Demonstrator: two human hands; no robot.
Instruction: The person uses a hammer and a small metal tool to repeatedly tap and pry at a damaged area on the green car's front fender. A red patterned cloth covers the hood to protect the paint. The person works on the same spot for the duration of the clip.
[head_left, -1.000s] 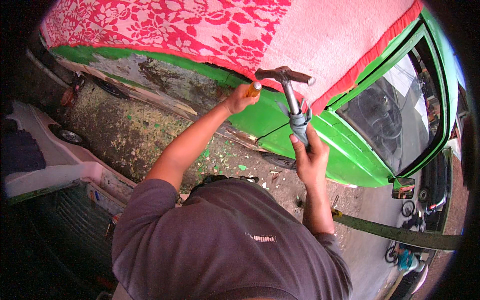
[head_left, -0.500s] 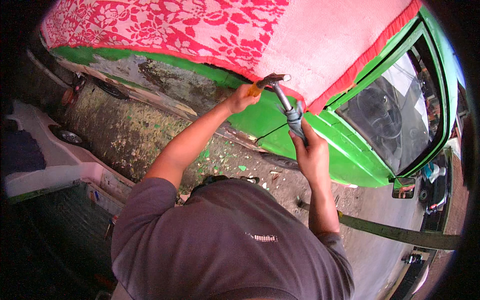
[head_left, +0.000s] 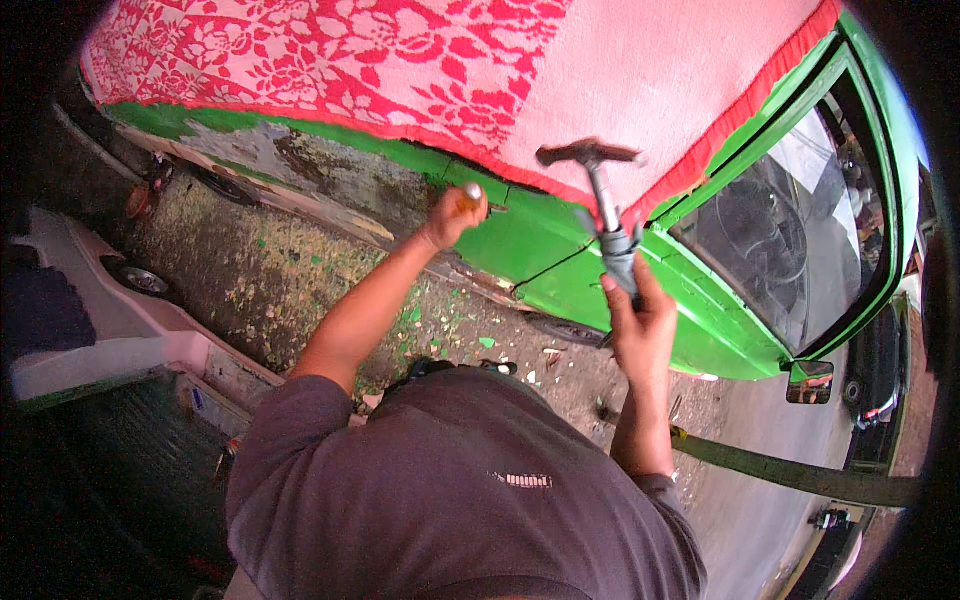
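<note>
Half a second ago the head of the hammer (head_left: 604, 195) overlapped the end of the orange-handled tool (head_left: 468, 202) in view; now it has swung back to the right, clear of it, and my left hand (head_left: 455, 222) has shifted a little to the left with the tool. That left hand is curled into a fist round the orange handle, the rounded butt showing above my fingers; the tool's other end is hidden, so I can't tell whether it touches the green vehicle (head_left: 545, 245) beside it. My right hand (head_left: 645, 320) is closed round the lower end of the hammer's grip, which is bound in grey wrapping (head_left: 620, 262) with loose ends sticking out. The hammer points up and slightly left, its dark head in front of the pink cloth (head_left: 640, 90) draped over the vehicle. Left of my fist, the green paint gives way to a rough, grey-brown patch (head_left: 330, 165) along the side panel. Below, green and pale flakes (head_left: 300, 265) litter the ground, and a side mirror (head_left: 810, 383) juts out at the right.
</note>
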